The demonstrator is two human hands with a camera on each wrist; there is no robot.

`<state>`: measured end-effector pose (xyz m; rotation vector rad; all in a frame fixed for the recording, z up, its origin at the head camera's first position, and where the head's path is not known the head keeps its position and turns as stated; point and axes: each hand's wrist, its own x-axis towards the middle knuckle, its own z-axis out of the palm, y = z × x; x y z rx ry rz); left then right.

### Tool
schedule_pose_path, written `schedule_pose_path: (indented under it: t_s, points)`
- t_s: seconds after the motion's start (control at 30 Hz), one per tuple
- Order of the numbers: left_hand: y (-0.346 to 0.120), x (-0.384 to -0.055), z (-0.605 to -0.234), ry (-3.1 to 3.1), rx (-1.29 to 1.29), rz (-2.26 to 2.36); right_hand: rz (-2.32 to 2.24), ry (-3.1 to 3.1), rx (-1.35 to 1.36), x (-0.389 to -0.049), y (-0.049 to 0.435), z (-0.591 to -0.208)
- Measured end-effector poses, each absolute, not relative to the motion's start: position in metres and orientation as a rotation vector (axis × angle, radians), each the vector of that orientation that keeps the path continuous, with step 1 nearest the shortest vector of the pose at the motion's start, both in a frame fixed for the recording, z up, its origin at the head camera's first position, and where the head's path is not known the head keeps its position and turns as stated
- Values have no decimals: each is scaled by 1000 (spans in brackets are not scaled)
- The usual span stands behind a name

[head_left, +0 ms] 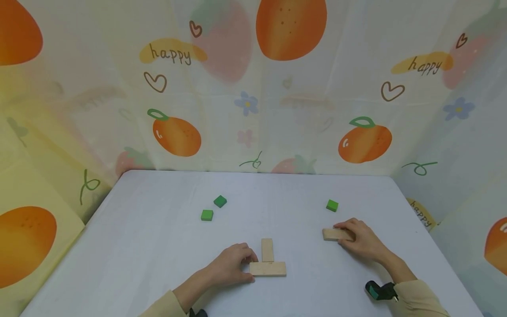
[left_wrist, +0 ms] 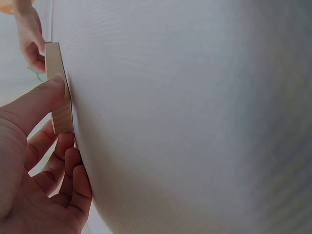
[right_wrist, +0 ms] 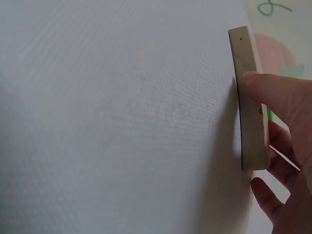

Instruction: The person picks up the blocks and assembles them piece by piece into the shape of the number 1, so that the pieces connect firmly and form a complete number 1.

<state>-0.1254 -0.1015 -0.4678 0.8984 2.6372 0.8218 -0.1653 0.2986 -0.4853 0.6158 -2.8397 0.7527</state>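
Two plain wooden blocks lie in a T at the front middle of the table in the head view. My left hand [head_left: 233,265] pinches the left end of the crosswise wooden block [head_left: 269,269]; in the left wrist view the thumb presses that block's [left_wrist: 62,117] near face. The other wooden block [head_left: 267,250] stretches away behind it. Over on the right, my right hand [head_left: 364,240] grips a third wooden block [head_left: 330,234] between thumb and fingers. In the right wrist view this block [right_wrist: 252,139] lies on or just above the cloth; I cannot tell which.
Two green blocks, one darker [head_left: 220,201] and one lighter [head_left: 207,215], lie at the back left of the white table [head_left: 170,189]. Another green block [head_left: 332,205] sits behind my right hand. Fruit-printed curtains [head_left: 269,97] close off the back and sides.
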Motion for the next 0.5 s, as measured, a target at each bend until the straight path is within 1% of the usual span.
schedule_pose_path:
  t_s: [0.5]
  points:
    - [-102,-125,-467,2631,904,825,755,-2852,603,-166,297,-485]
